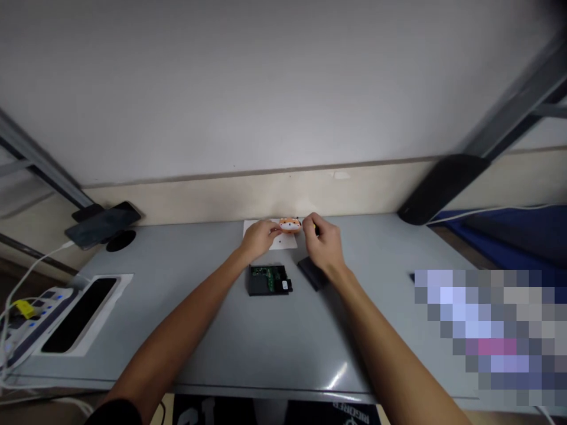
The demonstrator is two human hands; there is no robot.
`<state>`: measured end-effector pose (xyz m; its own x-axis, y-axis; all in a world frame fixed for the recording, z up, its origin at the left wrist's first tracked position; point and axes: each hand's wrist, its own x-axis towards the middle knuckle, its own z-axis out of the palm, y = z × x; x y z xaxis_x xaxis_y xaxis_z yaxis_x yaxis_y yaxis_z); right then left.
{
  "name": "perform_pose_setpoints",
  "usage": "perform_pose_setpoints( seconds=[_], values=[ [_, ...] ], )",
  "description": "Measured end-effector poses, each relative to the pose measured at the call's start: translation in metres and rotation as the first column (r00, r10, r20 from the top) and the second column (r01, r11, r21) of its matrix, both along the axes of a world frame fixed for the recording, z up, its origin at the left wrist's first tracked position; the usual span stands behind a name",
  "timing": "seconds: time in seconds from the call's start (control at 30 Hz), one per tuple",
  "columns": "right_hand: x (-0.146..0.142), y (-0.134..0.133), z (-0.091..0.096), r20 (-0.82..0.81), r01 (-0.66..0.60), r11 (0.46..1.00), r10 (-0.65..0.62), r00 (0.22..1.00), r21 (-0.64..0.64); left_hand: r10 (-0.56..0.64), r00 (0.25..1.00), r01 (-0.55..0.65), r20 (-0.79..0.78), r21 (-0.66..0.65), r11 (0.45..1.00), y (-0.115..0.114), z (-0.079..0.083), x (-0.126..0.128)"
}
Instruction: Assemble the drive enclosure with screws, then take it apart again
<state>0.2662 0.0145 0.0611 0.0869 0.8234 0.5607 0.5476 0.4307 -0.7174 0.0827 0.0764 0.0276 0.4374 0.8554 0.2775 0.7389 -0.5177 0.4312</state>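
A small orange-and-white case with an animal face (290, 225) is at the back of the desk, over a white sheet of paper (289, 242). The fingertips of my left hand (258, 239) pinch its left edge. My right hand (324, 241) is closed beside the case's right end, around a slim tool with a yellow part (316, 228); most of the tool is hidden by the fingers. Nearer to me lies an opened black device with a green circuit board (268, 280). A flat dark panel (312, 273) sits partly under my right wrist.
On the left are a phone on a stand (104, 224), a dark phone-like slab (82, 316) on white paper, and a power strip (39, 321) with white cables. A black cylinder-like object (443, 189) leans at the back right. A blurred patch (487, 330) covers the right side.
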Motion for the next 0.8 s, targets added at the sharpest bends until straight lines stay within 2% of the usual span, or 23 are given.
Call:
perform_pose_setpoints(
  seconds=[0.1, 0.27, 0.37, 0.43, 0.5, 0.53, 0.57, 0.63, 0.73, 0.8],
  values=[
    [0.007, 0.005, -0.004, 0.024, 0.014, 1.000, -0.013, 1.000, -0.021, -0.011, 0.999, 0.011, -0.044, -0.007, 1.000, 0.003, -0.006, -0.002],
    [0.022, 0.005, 0.007, 0.071, 0.166, 0.986, -0.163, 0.984, -0.029, -0.029, 0.995, 0.028, -0.091, -0.018, 0.999, -0.004, -0.001, -0.010],
    [0.034, 0.003, 0.018, 0.142, 0.243, 0.967, -0.232, 0.962, -0.073, -0.003, 0.999, 0.004, -0.032, 0.027, 1.000, -0.032, 0.007, -0.014],
    [0.045, 0.001, 0.023, 0.248, 0.256, 0.954, -0.213, 0.945, -0.154, -0.098, 0.995, 0.097, 0.011, 0.028, 0.995, -0.059, 0.008, -0.018],
    [0.058, 0.000, 0.025, 0.350, 0.206, 0.937, -0.099, 0.932, -0.284, -0.225, 0.974, 0.225, 0.001, -0.043, 0.973, -0.085, 0.007, -0.022],
    [0.065, -0.002, 0.025, 0.371, 0.167, 0.912, -0.017, 0.928, -0.375, -0.266, 0.964, 0.264, -0.018, -0.078, 0.961, -0.094, 0.005, -0.025],
    [0.072, -0.003, 0.023, 0.360, 0.101, 0.864, 0.098, 0.928, -0.494, -0.294, 0.955, 0.288, -0.048, -0.106, 0.952, -0.101, 0.003, -0.027],
    [0.083, -0.004, 0.017, 0.255, -0.024, 0.719, 0.276, 0.927, -0.694, -0.305, 0.949, 0.295, -0.074, -0.124, 0.947, -0.107, 0.000, -0.032],
    [0.094, -0.005, 0.007, 0.105, -0.140, 0.559, 0.383, 0.918, -0.817, -0.309, 0.948, 0.298, -0.072, -0.132, 0.945, -0.103, -0.001, -0.037],
    [0.096, -0.004, 0.003, 0.037, -0.197, 0.495, 0.424, 0.905, -0.847, -0.288, 0.957, 0.280, -0.045, -0.127, 0.952, -0.099, 0.000, -0.038]
  ],
)
